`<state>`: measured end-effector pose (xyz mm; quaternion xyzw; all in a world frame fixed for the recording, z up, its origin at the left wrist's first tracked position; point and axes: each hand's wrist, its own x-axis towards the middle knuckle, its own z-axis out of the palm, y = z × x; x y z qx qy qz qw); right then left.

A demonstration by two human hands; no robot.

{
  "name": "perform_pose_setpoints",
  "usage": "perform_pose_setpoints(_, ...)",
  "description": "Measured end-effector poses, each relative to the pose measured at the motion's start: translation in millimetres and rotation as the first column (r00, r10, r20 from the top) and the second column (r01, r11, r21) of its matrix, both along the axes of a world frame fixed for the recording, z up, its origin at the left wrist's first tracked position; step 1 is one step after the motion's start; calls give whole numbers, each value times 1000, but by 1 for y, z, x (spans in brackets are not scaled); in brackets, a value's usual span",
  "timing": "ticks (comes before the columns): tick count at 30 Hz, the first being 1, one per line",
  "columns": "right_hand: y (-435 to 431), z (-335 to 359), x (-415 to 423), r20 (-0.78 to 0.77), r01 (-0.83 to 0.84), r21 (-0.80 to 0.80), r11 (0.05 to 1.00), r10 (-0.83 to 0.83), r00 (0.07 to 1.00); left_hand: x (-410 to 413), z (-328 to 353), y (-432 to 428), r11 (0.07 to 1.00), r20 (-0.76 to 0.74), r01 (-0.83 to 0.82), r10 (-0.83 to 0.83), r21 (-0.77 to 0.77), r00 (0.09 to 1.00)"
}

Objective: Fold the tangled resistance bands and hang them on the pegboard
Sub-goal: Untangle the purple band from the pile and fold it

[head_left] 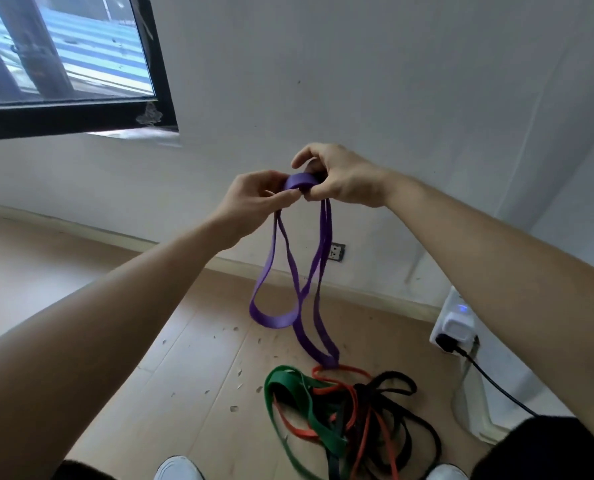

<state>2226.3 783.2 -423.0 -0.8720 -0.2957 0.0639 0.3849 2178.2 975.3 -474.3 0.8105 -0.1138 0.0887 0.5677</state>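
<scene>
A purple resistance band (275, 315) hangs in long loops from both my hands, held out in front of me at chest height. My left hand (254, 199) pinches its top on the left. My right hand (337, 178) pinches the same short arched piece on the right. The loops dangle down and the lowest one touches a tangled pile on the wooden floor. That pile holds a green band (319, 426), an orange-red band (352, 407) and a black band (401, 386), all twisted together. No pegboard is in view.
A white wall (357, 81) stands straight ahead with a black-framed window (74, 116) at upper left. A wall socket (337, 251) sits low on the wall. A white power strip (456, 322) with a black cable lies at the right. My white shoes (177, 469) show at the bottom.
</scene>
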Motion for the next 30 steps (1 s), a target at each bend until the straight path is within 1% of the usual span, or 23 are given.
perform_pose_setpoints(4, -7, -18, -7, -41, 60, 137, 989, -55, 998, -2, 16, -13, 996, 93, 42, -34, -80, 995)
perform_pose_setpoints(8, -25, -55, -17, -111, 111, 124, 986, -97, 989, 2, 27, -17, 970, 100, -6, 32, -242, 995)
perform_pose_setpoints(9, -31, -58, -16, -133, 135, 160, 978, -114, 985, 3, 28, -14, 968, 102, -23, 50, -251, 994)
perform_pose_setpoints(12, -47, -47, -12, -195, 216, 370, 904, -152, 969, 5, 23, -2, 964, 73, -50, 72, -260, 995)
perform_pose_setpoints(14, -51, -33, -13, -162, 223, 461, 859, -166, 973, 7, 13, 8, 971, 24, -66, 73, -231, 997)
perform_pose_setpoints(17, -51, -19, -16, -121, 223, 554, 802, -187, 975, 9, -1, 13, 990, -32, -50, 46, -135, 998)
perform_pose_setpoints(20, -43, -13, -20, -137, 236, 622, 747, -193, 972, 5, -4, 4, 998, -90, 60, -62, -27, 994)
perform_pose_setpoints(22, -35, -12, -21, -115, 213, 633, 745, -181, 977, 3, -1, -5, 991, -120, 133, -129, 26, 984)
perform_pose_setpoints(24, -28, -15, -21, -83, 184, 624, 759, -170, 982, 1, 7, -12, 987, -91, 163, -163, -4, 982)
perform_pose_setpoints(27, -24, -20, -20, -33, 144, 577, 804, -153, 988, -1, 23, -20, 983, 41, 165, -162, -86, 986)
perform_pose_setpoints(30, -27, -21, -20, -44, 129, 605, 785, -129, 991, -1, 31, -20, 989, 108, 145, -143, -7, 984)
